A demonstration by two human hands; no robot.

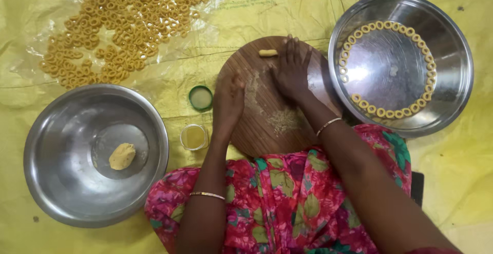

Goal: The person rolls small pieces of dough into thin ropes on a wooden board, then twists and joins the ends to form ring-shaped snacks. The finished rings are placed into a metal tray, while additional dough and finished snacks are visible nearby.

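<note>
A round wooden board [267, 115] lies in front of me on a yellow sheet. My right hand [291, 70] rests flat on the board, fingers stretched toward a short piece of yellow dough [267, 53] near its far edge. My left hand [229, 100] sits on the board's left edge, fingers curled, and I cannot see anything in it. A steel plate [447, 105] at the right carries small dough rings [382, 113] arranged along its inner rim. A steel bowl [46, 156] at the left holds one lump of yellow dough [122, 156].
Many dough rings [123, 23] are spread on clear plastic at the top left. A green jar lid [201, 98] and a small open jar of yellowish liquid [194, 137] stand between bowl and board. My lap in a red flowered garment [287, 202] fills the bottom.
</note>
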